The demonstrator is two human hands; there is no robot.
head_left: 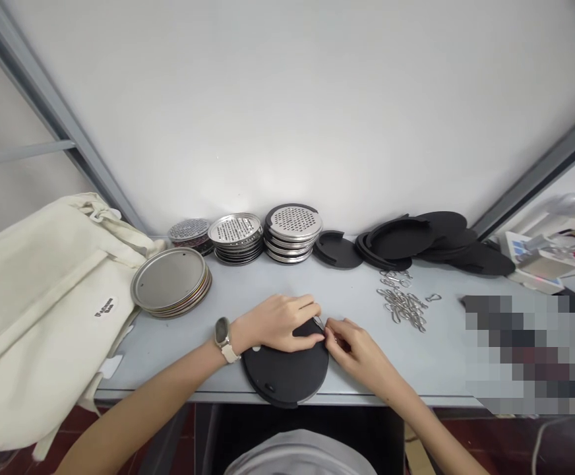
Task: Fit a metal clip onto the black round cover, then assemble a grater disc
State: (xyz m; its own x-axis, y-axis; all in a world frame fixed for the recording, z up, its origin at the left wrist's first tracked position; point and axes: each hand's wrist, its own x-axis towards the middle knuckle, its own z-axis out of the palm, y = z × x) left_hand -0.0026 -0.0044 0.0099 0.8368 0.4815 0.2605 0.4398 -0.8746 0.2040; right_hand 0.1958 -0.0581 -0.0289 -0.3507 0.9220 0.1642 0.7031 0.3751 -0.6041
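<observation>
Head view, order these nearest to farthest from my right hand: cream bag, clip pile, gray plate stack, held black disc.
1. Held black disc: just left of your right hand.
2. Clip pile: right side.
3. Gray plate stack: left, past your left hand.
4. Cream bag: far left.
</observation>
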